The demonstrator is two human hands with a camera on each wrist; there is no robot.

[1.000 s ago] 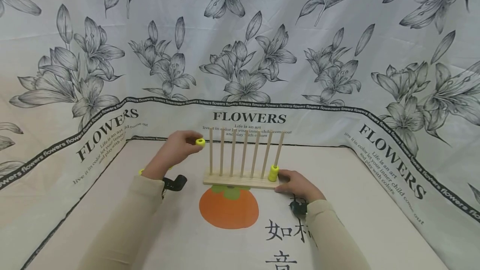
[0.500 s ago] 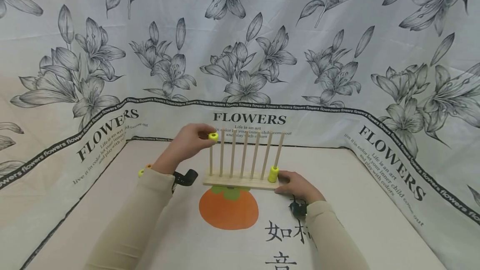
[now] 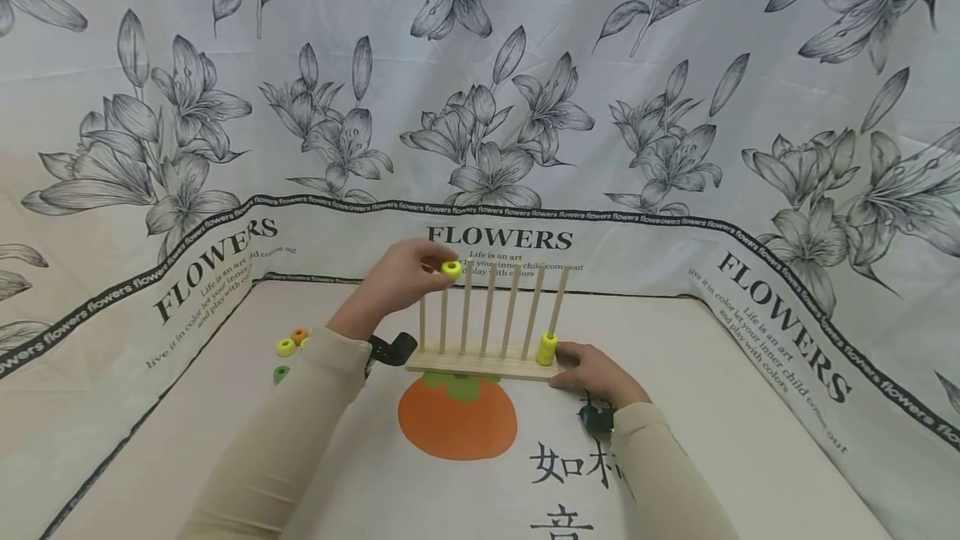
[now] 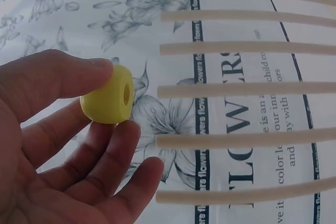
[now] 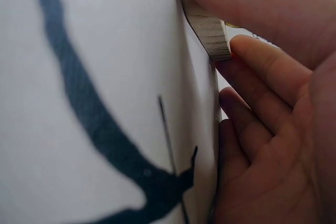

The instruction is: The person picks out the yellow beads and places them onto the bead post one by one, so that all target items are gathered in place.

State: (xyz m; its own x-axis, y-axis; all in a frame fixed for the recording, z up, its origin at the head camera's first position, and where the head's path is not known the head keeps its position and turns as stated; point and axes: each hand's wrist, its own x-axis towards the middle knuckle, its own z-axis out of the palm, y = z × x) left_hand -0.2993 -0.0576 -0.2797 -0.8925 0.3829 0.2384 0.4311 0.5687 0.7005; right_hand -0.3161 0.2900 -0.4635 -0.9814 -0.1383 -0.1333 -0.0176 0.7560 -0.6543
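In the head view my left hand (image 3: 397,277) is raised at the peg tops on the left half of a wooden peg rack (image 3: 480,367). Between thumb and fingers it pinches a yellow bead (image 4: 107,98), whose hole faces the upright pegs in the left wrist view. My right hand (image 3: 596,369) holds the right end of the rack's base, thumb in front and fingers behind. The wooden end of the base (image 5: 207,32) shows between them in the right wrist view. Yellow beads (image 3: 547,349) are stacked at the foot of the rightmost peg; the other pegs carry none.
Loose beads lie on the table left of the rack: a yellow bead (image 3: 286,347), an orange bead (image 3: 299,335) and a green bead (image 3: 281,373), with another partly behind the left sleeve. A flower-printed cloth (image 3: 510,148) hangs behind the rack. The tablecloth bears a printed persimmon (image 3: 457,419).
My left hand has moved right and slightly up with the yellow bead, from beside the leftmost peg to farther along the peg tops. The right hand and rack stay put.
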